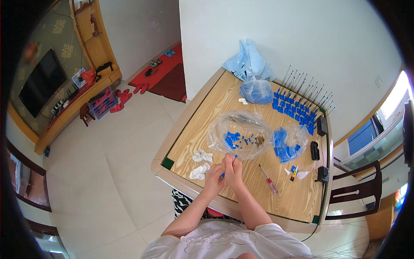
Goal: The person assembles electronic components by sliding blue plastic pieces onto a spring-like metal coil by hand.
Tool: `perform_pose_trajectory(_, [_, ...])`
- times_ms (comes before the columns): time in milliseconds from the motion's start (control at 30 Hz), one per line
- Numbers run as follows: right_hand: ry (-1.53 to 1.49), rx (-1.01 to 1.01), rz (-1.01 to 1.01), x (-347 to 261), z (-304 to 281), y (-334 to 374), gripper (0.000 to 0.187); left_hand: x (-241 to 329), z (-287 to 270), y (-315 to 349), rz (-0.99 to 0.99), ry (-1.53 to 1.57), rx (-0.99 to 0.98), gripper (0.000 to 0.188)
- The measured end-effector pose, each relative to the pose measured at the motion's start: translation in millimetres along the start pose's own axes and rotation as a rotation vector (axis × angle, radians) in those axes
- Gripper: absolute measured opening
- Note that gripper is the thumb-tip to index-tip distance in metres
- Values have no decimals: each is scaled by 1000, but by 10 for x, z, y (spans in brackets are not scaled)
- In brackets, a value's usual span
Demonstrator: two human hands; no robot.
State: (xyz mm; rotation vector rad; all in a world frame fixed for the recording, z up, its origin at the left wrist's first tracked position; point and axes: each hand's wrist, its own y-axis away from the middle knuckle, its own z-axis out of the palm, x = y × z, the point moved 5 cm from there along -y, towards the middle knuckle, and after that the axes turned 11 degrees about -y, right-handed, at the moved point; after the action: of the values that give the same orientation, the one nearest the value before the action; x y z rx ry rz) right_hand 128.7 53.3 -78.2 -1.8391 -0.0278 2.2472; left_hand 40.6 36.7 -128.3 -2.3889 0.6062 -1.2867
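Observation:
My left hand [213,179] and my right hand [233,171] meet at the near edge of the wooden table, both closed. Between them a small blue plastic part [223,175] shows, mostly covered by the fingers. A blue tip [236,156] pokes up past my right fingertips; whether it belongs to the same part I cannot tell. Just beyond the hands lies an open clear plastic bag [214,137] with blue pieces [233,139] and brownish metal springs [260,141] in it. A screwdriver [271,184] with a red and clear handle rests to the right.
Crumpled white tissues [199,171] lie left of my hands. Another bag of blue parts [286,146] is on the right, near a small tube [294,174]. Rows of blue blocks with upright springs and rods [297,105] stand at the back right. A dark chair [355,190] stands beside the table.

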Motion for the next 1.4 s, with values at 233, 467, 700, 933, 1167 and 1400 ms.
perform_pose_trajectory(233, [4,-5,-27,79,-37,-8,37,43,-24,-21,14,-2,26,34])
perform_pose_trajectory(467, [-14,-2,-5,40,-13,0,38,3,3,-4,-1,7,24,35])
perform_pose_trajectory(700, [26,-4,-8,9,-20,0,37,39,-17,-14,13,-36,1,37])
perform_pose_trajectory(933, [-3,-16,-35,-31,1,-3,37,0,3,-2,-3,3,16,36])
perform_pose_trajectory(1167, [-7,-21,-19,-24,0,7,36,1,1,4,14,-16,13,38])
perform_pose_trajectory(1400, [-2,-14,-34,9,-23,-4,36,48,-18,-19,14,-19,2,39])
